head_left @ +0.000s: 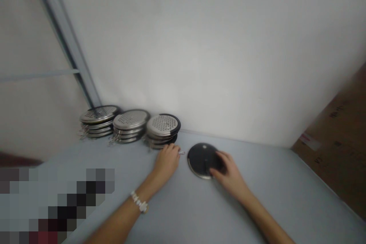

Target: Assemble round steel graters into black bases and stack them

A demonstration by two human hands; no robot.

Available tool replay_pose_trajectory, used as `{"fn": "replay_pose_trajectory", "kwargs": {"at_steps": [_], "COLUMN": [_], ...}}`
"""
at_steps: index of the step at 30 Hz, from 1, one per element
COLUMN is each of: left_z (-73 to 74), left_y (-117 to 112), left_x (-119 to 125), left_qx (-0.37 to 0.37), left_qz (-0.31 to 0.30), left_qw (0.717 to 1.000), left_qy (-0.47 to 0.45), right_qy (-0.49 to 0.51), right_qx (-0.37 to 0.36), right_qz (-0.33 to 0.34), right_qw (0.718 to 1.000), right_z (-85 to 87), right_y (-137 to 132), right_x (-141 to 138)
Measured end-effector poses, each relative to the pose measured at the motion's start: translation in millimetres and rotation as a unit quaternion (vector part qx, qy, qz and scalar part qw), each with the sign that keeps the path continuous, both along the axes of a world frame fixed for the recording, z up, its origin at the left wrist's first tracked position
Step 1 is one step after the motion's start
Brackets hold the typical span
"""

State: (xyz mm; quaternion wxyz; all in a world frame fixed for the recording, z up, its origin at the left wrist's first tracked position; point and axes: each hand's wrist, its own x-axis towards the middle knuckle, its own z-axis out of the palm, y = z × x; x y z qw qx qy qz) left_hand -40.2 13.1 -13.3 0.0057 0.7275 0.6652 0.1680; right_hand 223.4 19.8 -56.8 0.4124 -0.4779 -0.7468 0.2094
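A round, flat black disc [199, 159] with a thin metal rim lies on the grey table. My right hand [227, 171] grips its right side, thumb at the near edge and fingers over the far edge. To the left of the disc, my left hand [168, 159] is closed, and a small metal wire loop [182, 153] sticks out from its fingertips. Just behind that hand stands a stack of round perforated metal discs [163, 125] with dark edges. Motion blur hides how the fingers of my left hand hold the wire.
Two more stacks of perforated discs, a middle one [130, 119] and a left one [99, 114], stand along the white wall [206, 53], with wire pieces hanging at their fronts. Cardboard boxes [340, 137] are at the right. A metal frame post [64, 30] rises at the left.
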Motion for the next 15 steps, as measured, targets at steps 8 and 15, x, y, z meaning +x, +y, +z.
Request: {"fn": "replay_pose_trajectory", "kwargs": {"at_steps": [8,15], "left_z": [-1.5,3.8], "left_y": [2.0,-2.1], "left_x": [-2.9,-8.6], "left_qx": [-0.058,-0.101], "left_qz": [-0.035,-0.055], "left_qw": [0.998,0.993], "left_qy": [-0.019,-0.036], "right_qy": [-0.073,-0.040], "right_qx": [0.036,0.058], "right_qz": [-0.010,-0.040], "right_qw": [0.997,0.997], "right_z": [10.1,15.7], "right_y": [-13.8,-13.0], "right_x": [-9.2,-8.2]}}
